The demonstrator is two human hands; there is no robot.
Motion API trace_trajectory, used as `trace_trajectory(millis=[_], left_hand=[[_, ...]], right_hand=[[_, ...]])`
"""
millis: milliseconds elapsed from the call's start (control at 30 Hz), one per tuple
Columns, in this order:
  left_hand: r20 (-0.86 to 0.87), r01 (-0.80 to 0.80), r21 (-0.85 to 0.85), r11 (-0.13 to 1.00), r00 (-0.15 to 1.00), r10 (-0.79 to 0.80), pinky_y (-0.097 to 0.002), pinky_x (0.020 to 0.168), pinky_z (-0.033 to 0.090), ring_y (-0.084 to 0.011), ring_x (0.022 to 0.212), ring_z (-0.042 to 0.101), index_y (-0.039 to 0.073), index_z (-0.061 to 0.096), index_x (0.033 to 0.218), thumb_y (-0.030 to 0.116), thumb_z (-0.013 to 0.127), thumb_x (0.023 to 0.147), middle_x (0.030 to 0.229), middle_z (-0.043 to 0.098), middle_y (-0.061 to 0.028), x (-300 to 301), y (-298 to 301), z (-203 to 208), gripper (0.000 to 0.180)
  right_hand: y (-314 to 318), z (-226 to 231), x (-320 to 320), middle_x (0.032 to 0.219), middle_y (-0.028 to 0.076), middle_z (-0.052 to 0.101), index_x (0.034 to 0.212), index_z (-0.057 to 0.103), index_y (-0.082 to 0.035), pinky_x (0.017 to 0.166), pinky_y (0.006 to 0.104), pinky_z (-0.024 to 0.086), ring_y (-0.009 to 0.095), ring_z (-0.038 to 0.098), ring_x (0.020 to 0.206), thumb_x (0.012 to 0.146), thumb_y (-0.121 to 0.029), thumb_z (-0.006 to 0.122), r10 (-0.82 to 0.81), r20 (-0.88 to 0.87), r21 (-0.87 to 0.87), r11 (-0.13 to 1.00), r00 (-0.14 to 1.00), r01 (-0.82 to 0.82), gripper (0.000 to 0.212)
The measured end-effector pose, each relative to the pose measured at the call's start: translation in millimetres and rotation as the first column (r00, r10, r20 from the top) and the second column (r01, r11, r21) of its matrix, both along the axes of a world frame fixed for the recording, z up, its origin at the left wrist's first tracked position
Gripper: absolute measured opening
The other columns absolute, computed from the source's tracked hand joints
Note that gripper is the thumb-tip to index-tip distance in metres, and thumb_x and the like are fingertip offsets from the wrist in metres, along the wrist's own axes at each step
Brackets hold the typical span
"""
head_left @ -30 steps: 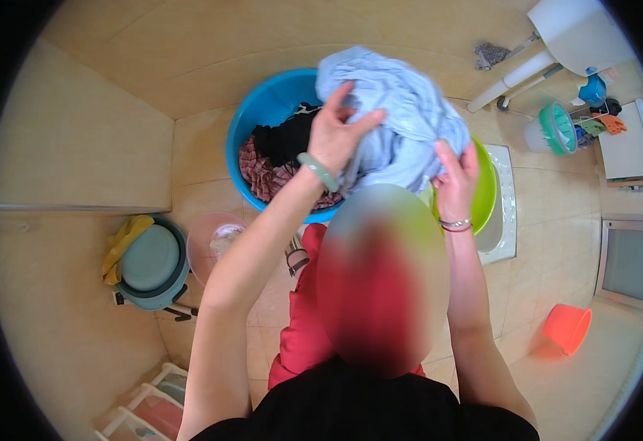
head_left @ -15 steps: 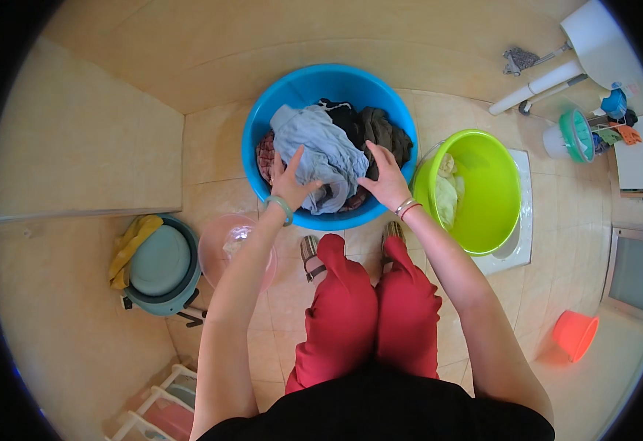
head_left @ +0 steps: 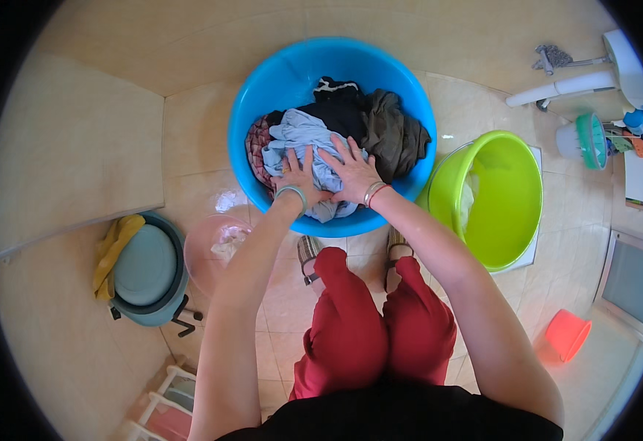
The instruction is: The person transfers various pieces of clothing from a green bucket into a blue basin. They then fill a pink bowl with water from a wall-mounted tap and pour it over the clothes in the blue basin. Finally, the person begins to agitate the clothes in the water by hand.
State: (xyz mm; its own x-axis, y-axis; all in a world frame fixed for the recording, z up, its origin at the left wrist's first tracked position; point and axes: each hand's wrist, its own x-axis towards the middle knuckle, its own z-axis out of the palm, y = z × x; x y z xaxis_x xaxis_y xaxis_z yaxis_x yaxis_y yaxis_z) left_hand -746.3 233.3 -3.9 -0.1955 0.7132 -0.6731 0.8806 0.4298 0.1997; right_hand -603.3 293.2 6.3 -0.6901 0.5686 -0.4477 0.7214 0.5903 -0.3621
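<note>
A large blue tub (head_left: 270, 84) stands on the floor in front of my feet with several garments heaped in it. Both hands lie flat on a crumpled light blue garment (head_left: 299, 131) at the tub's near side. My left hand (head_left: 296, 176), with a pale green bangle at its wrist, has its fingers spread. Beside it, my right hand (head_left: 351, 173) is spread too, its thumb close to the left one. Around the light blue cloth lie a dark olive garment (head_left: 391, 136), a black garment (head_left: 336, 114) and a red checked cloth (head_left: 259, 147).
Right of the tub is a lime green bucket (head_left: 509, 198) with pale cloth inside. On the left are a translucent pink basin (head_left: 196, 253) and a blue-grey stool-like item (head_left: 145, 268) with a yellow cloth (head_left: 112, 253). An orange-red bucket (head_left: 568, 336) stands lower right.
Both hands have come down onto the light blue garment and closer together. The garment now lies lower and more bunched. The view has shifted nearer the tub.
</note>
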Motion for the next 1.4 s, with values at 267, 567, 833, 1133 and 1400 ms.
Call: trace_trajectory(millis=[267,567,833,1133,1400], left_hand=[[-0.044,-0.022,-0.039,0.999,0.999,0.020,-0.0607,0.103,0.025,-0.0417,0.139,0.011,0.017,-0.008,0.147,0.052,0.078,0.060,0.150,-0.004,-0.0250,35.8,36.9,-37.1,0.127],[-0.118,0.026,0.316,0.948,0.993,0.012,-0.0551,0.102,0.028,-0.0394,0.130,0.034,0.018,0.040,0.135,0.039,0.070,0.073,0.147,0.024,-0.0199,70.7,16.8,55.7,0.072],[0.541,-0.263,0.615,0.743,0.827,-0.154,-0.0392,0.100,0.037,-0.0386,0.118,0.047,0.010,0.056,0.120,0.025,0.068,0.076,0.125,0.050,-0.0249,200.8,48.0,89.3,0.047],[0.187,0.177,0.853,0.492,0.775,-0.603,-0.0427,0.109,0.026,-0.0348,0.133,0.030,0.010,0.045,0.132,0.013,0.067,0.075,0.140,0.036,-0.0195,350.4,97.1,170.5,0.061],[0.267,0.255,0.731,0.632,0.746,-0.610,-0.0399,0.111,0.024,-0.0333,0.135,0.027,0.007,0.028,0.141,0.010,0.073,0.067,0.144,0.030,-0.0178,371.9,96.1,171.9,0.087]], right_hand=[[25.4,-27.0,17.3,0.154,0.002,0.004,0.143,0.025,-0.034,0.099,0.0667,0.028,0.035,0.008,0.140,0.059,-0.024,0.082,-0.027,0.044,0.065,0.998,0.999,0.024,0.102],[49.4,126.7,158.9,0.096,0.007,0.066,0.097,0.065,-0.011,0.077,0.0372,0.047,0.027,0.061,0.091,0.075,-0.010,0.066,-0.165,-0.832,0.107,0.889,0.529,0.445,0.022],[59.4,30.8,374.8,0.130,0.023,0.044,0.135,0.036,-0.007,0.101,0.0397,0.038,0.034,0.044,0.122,0.067,-0.037,0.078,-0.721,0.028,0.110,0.690,0.692,0.715,0.086],[57.6,6.0,416.9,0.122,0.023,0.047,0.130,0.042,-0.013,0.090,0.0402,0.044,0.035,0.051,0.108,0.061,-0.027,0.080,-0.824,0.045,0.115,0.567,0.566,0.816,0.080],[35.5,169.3,454.3,0.091,0.002,0.058,0.112,0.058,-0.008,0.053,0.0212,0.042,0.009,0.055,0.066,0.066,-0.012,0.075,-0.924,-0.360,-0.550,0.324,0.132,0.770,0.049]])
